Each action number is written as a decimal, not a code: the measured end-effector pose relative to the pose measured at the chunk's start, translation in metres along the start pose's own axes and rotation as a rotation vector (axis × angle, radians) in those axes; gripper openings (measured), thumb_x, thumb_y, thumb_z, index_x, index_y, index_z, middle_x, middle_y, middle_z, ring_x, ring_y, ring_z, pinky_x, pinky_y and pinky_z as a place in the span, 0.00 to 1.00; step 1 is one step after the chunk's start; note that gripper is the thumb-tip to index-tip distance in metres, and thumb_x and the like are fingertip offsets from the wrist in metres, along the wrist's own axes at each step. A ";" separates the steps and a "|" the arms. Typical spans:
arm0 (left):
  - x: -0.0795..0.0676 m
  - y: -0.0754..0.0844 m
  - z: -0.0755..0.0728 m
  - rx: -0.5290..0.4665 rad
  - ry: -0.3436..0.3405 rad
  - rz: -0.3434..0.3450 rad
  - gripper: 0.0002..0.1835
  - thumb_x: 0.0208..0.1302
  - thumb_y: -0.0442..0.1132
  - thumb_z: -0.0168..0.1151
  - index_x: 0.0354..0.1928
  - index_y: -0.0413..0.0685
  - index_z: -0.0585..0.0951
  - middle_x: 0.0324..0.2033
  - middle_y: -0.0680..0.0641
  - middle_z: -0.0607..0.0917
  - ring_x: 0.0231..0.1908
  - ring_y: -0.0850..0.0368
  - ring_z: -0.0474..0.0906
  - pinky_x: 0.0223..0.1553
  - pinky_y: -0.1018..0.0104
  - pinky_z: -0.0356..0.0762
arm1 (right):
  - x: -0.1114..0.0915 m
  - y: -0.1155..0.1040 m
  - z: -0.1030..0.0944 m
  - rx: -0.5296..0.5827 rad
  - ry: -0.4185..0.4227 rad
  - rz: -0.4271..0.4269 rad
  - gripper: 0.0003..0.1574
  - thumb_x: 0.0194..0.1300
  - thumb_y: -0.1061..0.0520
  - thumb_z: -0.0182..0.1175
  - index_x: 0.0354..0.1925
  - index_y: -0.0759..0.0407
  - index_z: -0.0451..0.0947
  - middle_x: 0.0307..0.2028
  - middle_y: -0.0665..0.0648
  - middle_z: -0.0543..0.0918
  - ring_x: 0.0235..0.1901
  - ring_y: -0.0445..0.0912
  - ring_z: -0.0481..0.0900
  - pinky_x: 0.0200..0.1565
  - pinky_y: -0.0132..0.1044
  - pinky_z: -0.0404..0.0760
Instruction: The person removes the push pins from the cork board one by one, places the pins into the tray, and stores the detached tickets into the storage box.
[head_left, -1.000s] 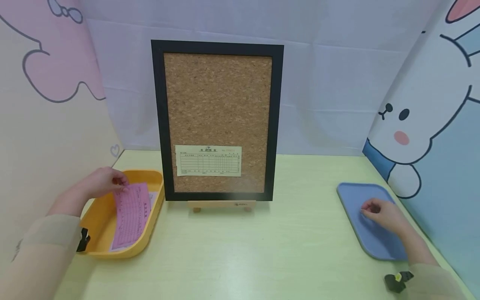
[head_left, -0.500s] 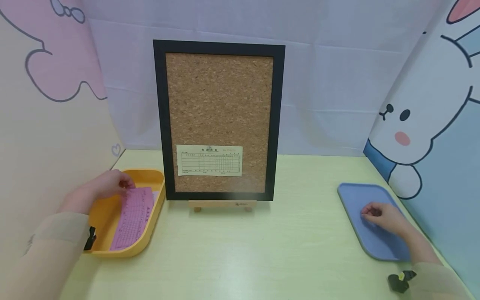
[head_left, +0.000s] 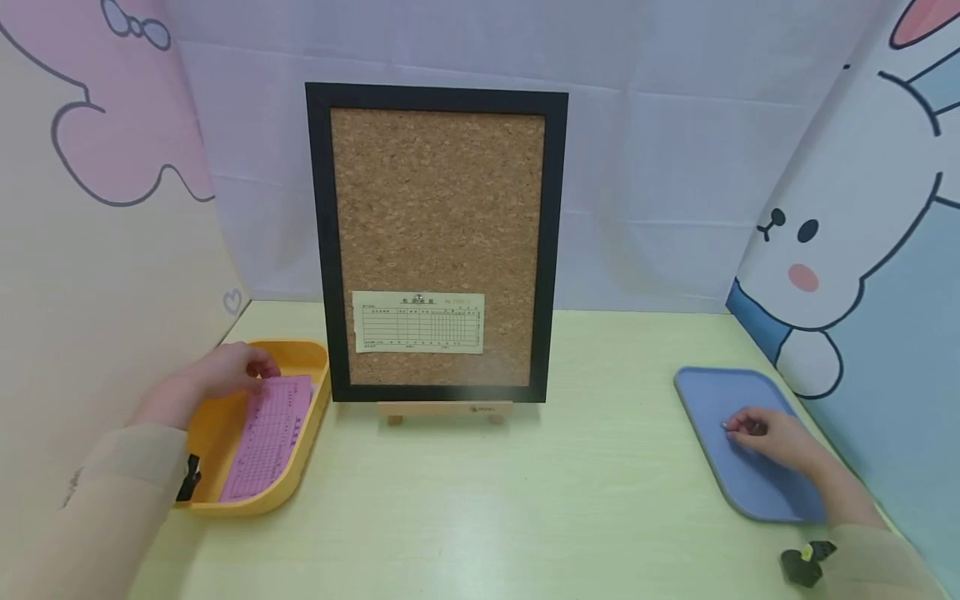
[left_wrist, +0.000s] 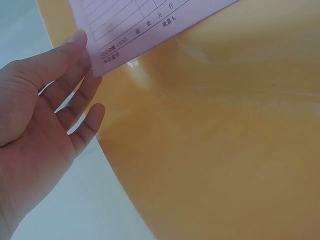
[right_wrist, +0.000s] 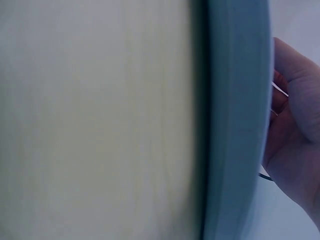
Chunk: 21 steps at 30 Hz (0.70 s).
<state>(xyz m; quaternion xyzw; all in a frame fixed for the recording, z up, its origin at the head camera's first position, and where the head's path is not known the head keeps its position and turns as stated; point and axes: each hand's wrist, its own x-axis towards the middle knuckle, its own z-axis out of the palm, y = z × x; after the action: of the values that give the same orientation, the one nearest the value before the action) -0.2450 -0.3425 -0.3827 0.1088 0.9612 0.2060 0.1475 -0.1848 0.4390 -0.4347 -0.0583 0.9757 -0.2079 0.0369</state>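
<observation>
My left hand [head_left: 228,371] is over the yellow tray [head_left: 298,467], pinching the end of a pink receipt slip [head_left: 270,437]. In the left wrist view the thumb lies on top of the slip's corner [left_wrist: 117,57], with fingers behind it. Far to the right, my right hand [head_left: 772,433] is over the blue tray [head_left: 757,492], its thumb and finger pinching a tiny silvery pin [head_left: 725,426]. The tray's rim [right_wrist: 240,120] hides those fingertips in the right wrist view. A pale yellow receipt [head_left: 418,329] hangs low on the cork board [head_left: 442,200], with a small pin [head_left: 418,298] at its top.
The cork board's black frame [head_left: 551,242] stands upright on a small wooden stand [head_left: 445,408] between the trays. Light green tabletop [head_left: 487,500] stretches in front of it. Printed cloth panels [head_left: 97,275] close off both sides and the back.
My left hand has shifted slightly right and lower, and the pink slip lies flatter in the yellow tray. My right hand has barely moved; the tiny pin now shows at its fingertips.
</observation>
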 end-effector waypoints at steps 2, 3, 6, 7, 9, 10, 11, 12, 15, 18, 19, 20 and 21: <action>0.000 0.000 0.000 -0.005 -0.001 -0.008 0.10 0.60 0.33 0.63 0.44 0.42 0.81 0.37 0.46 0.80 0.40 0.49 0.72 0.46 0.54 0.74 | 0.000 0.000 0.000 0.003 0.001 -0.011 0.08 0.59 0.57 0.64 0.35 0.60 0.79 0.29 0.51 0.76 0.28 0.37 0.67 0.29 0.31 0.69; 0.000 0.000 0.000 -0.006 0.001 -0.012 0.10 0.60 0.33 0.63 0.44 0.42 0.81 0.37 0.45 0.80 0.41 0.49 0.72 0.47 0.54 0.74 | -0.001 -0.001 0.000 0.010 0.003 -0.015 0.08 0.59 0.57 0.64 0.35 0.60 0.79 0.28 0.50 0.76 0.27 0.37 0.67 0.29 0.31 0.69; -0.001 0.001 -0.001 0.004 0.012 -0.007 0.12 0.60 0.33 0.63 0.45 0.40 0.80 0.40 0.43 0.81 0.42 0.46 0.72 0.49 0.50 0.74 | -0.002 -0.002 -0.002 0.027 0.004 -0.037 0.08 0.59 0.58 0.64 0.36 0.61 0.79 0.28 0.51 0.76 0.27 0.36 0.67 0.28 0.31 0.69; -0.001 0.001 -0.001 0.009 0.016 -0.003 0.12 0.59 0.33 0.63 0.46 0.39 0.80 0.41 0.42 0.81 0.43 0.45 0.72 0.50 0.48 0.74 | -0.003 -0.002 -0.002 0.033 0.004 -0.032 0.08 0.59 0.58 0.64 0.36 0.61 0.79 0.28 0.51 0.76 0.26 0.35 0.67 0.28 0.31 0.69; -0.002 0.003 -0.003 0.029 0.030 0.018 0.13 0.59 0.33 0.63 0.46 0.37 0.80 0.42 0.39 0.81 0.44 0.42 0.72 0.51 0.45 0.72 | -0.004 -0.002 -0.003 0.038 0.001 -0.024 0.09 0.59 0.57 0.64 0.37 0.61 0.79 0.28 0.51 0.76 0.27 0.35 0.67 0.27 0.31 0.70; -0.002 0.004 -0.003 0.041 0.040 0.029 0.13 0.59 0.32 0.63 0.47 0.36 0.80 0.42 0.38 0.81 0.44 0.41 0.72 0.51 0.44 0.72 | -0.004 -0.002 -0.004 0.033 -0.003 -0.020 0.09 0.59 0.57 0.64 0.37 0.61 0.79 0.29 0.51 0.76 0.27 0.36 0.68 0.27 0.31 0.70; -0.003 0.006 -0.004 0.048 0.048 0.035 0.14 0.59 0.33 0.63 0.47 0.35 0.79 0.42 0.37 0.81 0.43 0.41 0.73 0.51 0.43 0.72 | -0.005 -0.002 -0.005 0.028 -0.003 -0.013 0.09 0.59 0.57 0.64 0.37 0.61 0.79 0.29 0.51 0.76 0.27 0.36 0.68 0.26 0.31 0.71; -0.003 0.008 -0.004 0.052 0.062 0.035 0.15 0.59 0.33 0.63 0.47 0.34 0.79 0.42 0.37 0.81 0.43 0.41 0.73 0.51 0.43 0.72 | -0.005 -0.003 -0.006 0.021 -0.005 -0.004 0.10 0.59 0.57 0.64 0.37 0.61 0.79 0.29 0.51 0.77 0.27 0.37 0.68 0.26 0.31 0.71; -0.006 0.014 -0.006 0.061 0.106 0.027 0.17 0.60 0.35 0.63 0.49 0.34 0.78 0.44 0.35 0.80 0.43 0.42 0.74 0.51 0.44 0.73 | -0.006 -0.005 -0.010 -0.010 -0.002 0.006 0.10 0.58 0.57 0.64 0.38 0.60 0.79 0.30 0.51 0.77 0.27 0.38 0.69 0.27 0.31 0.70; -0.009 0.020 -0.007 0.062 0.145 0.012 0.19 0.61 0.38 0.63 0.51 0.35 0.77 0.47 0.33 0.79 0.44 0.40 0.73 0.50 0.44 0.73 | -0.007 -0.007 -0.015 -0.030 0.010 -0.008 0.09 0.57 0.58 0.63 0.37 0.60 0.79 0.29 0.51 0.76 0.27 0.37 0.68 0.27 0.31 0.69; -0.010 0.021 -0.008 0.067 0.157 0.010 0.19 0.61 0.39 0.63 0.52 0.35 0.77 0.47 0.33 0.78 0.45 0.39 0.73 0.50 0.44 0.73 | -0.006 -0.008 -0.017 -0.034 0.019 -0.021 0.08 0.57 0.59 0.63 0.36 0.60 0.79 0.29 0.51 0.76 0.26 0.36 0.68 0.26 0.31 0.69; -0.011 0.023 -0.009 0.073 0.169 0.010 0.20 0.61 0.39 0.63 0.52 0.35 0.77 0.48 0.32 0.78 0.45 0.38 0.73 0.50 0.44 0.74 | -0.006 -0.009 -0.019 -0.032 0.026 -0.031 0.07 0.57 0.59 0.63 0.36 0.60 0.79 0.29 0.51 0.76 0.26 0.36 0.68 0.26 0.31 0.69; -0.012 0.024 -0.009 0.079 0.181 0.011 0.20 0.62 0.39 0.63 0.52 0.35 0.76 0.48 0.32 0.78 0.46 0.38 0.73 0.50 0.44 0.74 | -0.006 -0.011 -0.021 -0.042 0.042 -0.042 0.07 0.57 0.59 0.63 0.36 0.60 0.79 0.28 0.50 0.76 0.26 0.35 0.68 0.26 0.31 0.69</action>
<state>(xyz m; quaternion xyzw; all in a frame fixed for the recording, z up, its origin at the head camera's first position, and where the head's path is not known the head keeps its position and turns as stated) -0.2334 -0.3277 -0.3618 0.1008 0.9774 0.1778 0.0544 -0.1795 0.4385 -0.4108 -0.0751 0.9790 -0.1894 0.0110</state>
